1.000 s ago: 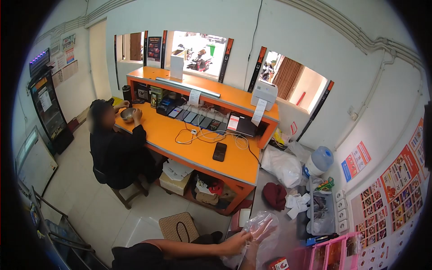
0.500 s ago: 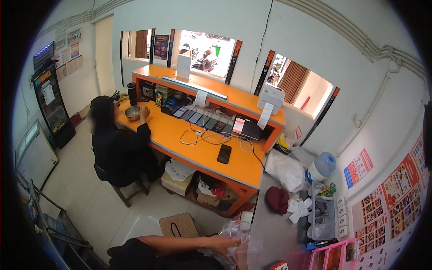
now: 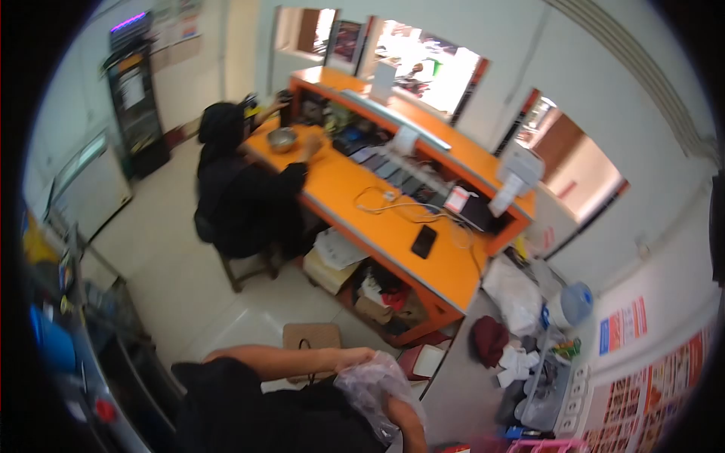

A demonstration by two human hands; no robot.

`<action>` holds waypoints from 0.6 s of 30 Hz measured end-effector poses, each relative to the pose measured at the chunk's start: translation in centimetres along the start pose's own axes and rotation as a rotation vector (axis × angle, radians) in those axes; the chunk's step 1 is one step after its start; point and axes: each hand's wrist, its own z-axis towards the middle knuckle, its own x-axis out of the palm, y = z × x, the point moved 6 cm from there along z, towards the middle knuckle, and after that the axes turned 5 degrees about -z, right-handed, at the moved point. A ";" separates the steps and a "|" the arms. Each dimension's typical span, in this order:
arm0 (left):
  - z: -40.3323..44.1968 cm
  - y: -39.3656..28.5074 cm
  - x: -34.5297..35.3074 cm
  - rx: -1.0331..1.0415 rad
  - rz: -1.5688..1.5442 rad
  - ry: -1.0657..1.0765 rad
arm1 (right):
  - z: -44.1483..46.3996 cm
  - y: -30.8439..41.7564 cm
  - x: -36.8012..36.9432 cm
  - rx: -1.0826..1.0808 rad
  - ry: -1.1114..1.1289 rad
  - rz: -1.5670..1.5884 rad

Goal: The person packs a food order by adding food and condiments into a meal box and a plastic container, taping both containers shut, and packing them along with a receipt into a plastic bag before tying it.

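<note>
My left hand (image 3: 356,359) pinched the plastic bag (image 3: 375,385), fingertips blurred; its film obscured my right hand (image 3: 402,412), whose finger pose I couldn't tell; a pink rack (image 3: 547,445) was cut off below.

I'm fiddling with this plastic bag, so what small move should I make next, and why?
Perhaps gently draw your hands apart to spread the clear plastic bag: it looks crumpled, with your left hand at its upper edge and your right hand at its lower right side.
</note>
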 end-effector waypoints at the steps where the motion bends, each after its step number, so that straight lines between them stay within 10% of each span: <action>1: 0.4 -0.4 -1.1 0.168 0.215 -0.005 | -0.5 1.6 -2.2 0.111 0.015 -0.050; 7: -0.5 -2.3 -3.3 0.284 -0.038 -0.538 | -5.6 6.3 -8.2 -0.169 -0.344 0.194; 13: -1.8 -3.7 4.5 0.439 -0.385 -0.122 | -7.3 -1.3 -2.6 0.405 -1.011 0.382; 18: 0.8 -2.4 6.6 0.467 -0.350 0.113 | -2.7 0.0 3.4 0.464 -0.290 1.908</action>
